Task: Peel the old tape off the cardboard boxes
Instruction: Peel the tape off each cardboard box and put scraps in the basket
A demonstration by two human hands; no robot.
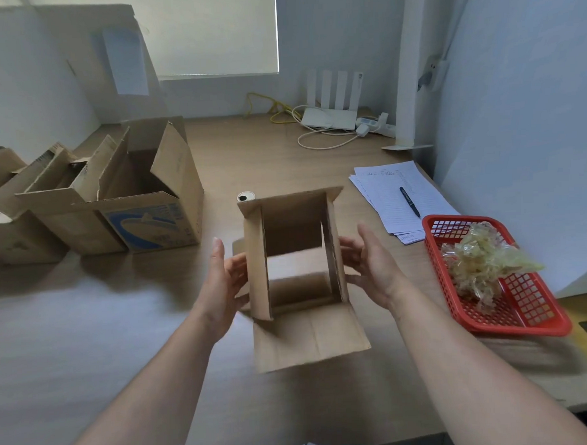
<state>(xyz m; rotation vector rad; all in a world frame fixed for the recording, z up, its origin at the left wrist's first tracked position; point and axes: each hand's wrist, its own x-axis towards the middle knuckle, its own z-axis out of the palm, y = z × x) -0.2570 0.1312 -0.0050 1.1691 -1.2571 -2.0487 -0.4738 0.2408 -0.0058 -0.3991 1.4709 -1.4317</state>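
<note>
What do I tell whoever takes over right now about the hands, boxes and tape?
Left hand and right hand: both open, fingers against the sides of the small box, whose open end faces the camera.
Three other open boxes stand at the left.
Done: a wad of peeled tape lies in the red basket at the right.
Left: no tape shows on the small box from here; check its hidden sides, then the other boxes.
</note>
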